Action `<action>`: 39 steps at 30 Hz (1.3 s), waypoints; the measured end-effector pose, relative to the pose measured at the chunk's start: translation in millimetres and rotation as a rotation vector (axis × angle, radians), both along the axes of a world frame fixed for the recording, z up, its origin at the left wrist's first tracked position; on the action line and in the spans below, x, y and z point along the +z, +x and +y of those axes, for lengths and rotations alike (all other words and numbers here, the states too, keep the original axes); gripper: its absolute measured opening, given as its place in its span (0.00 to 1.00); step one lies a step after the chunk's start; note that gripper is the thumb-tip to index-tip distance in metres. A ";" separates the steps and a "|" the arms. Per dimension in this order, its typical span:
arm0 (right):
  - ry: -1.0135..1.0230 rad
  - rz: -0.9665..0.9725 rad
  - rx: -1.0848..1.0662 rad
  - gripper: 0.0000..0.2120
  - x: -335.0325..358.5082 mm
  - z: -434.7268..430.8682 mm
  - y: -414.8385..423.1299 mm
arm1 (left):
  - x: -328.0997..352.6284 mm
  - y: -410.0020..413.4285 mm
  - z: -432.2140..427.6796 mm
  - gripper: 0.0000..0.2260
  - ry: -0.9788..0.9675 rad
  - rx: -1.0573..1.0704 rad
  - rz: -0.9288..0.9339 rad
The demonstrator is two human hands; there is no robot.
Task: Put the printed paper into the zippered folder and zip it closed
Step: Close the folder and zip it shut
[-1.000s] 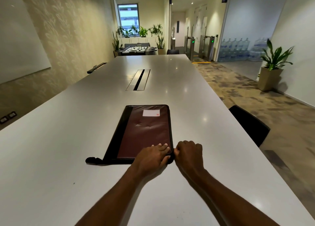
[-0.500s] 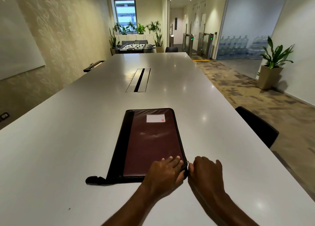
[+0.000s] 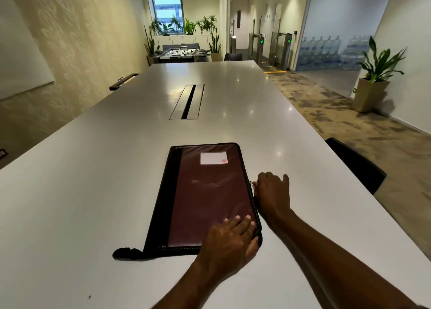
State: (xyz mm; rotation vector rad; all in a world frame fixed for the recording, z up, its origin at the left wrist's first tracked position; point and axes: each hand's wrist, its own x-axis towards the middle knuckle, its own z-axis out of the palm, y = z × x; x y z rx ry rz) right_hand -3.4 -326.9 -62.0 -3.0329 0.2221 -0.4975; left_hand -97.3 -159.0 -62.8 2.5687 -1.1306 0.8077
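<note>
The zippered folder (image 3: 205, 196) lies flat on the white table (image 3: 93, 192), dark maroon with a black spine on its left and a white label near its far end. My left hand (image 3: 229, 241) presses flat on the folder's near right corner. My right hand (image 3: 271, 192) is at the folder's right edge, about halfway along, fingers pinched on the small metal zipper pull (image 3: 251, 183). A black strap (image 3: 127, 253) sticks out from the near left corner. The printed paper is not visible.
A cable slot (image 3: 187, 101) runs along the table's middle, beyond the folder. A black chair back (image 3: 354, 164) stands at the table's right edge. A potted plant (image 3: 373, 80) stands on the floor at the right wall.
My right hand has slid the zipper pull from the near right corner away along the folder's right edge. My left hand stays on the near corner. The camera has tilted down slightly.
</note>
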 end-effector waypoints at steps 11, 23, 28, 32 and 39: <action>0.223 -0.012 0.010 0.13 12.6 -6.2 76.6 | 10.0 9.2 2.9 0.17 0.004 0.010 0.279; 0.838 0.182 -0.011 0.23 15.3 7.5 -1.4 | 84.1 198.7 -62.3 0.19 0.201 0.235 0.529; 0.876 0.164 -0.024 0.20 12.6 8.0 -1.8 | 73.1 225.8 -100.8 0.19 0.679 0.286 0.420; 0.922 0.157 -0.040 0.17 10.9 8.1 -1.9 | 63.3 237.5 -113.1 0.12 0.709 0.242 0.342; 0.823 0.153 -0.089 0.15 11.1 15.2 -2.8 | 63.5 257.3 -102.2 0.06 0.640 0.194 0.314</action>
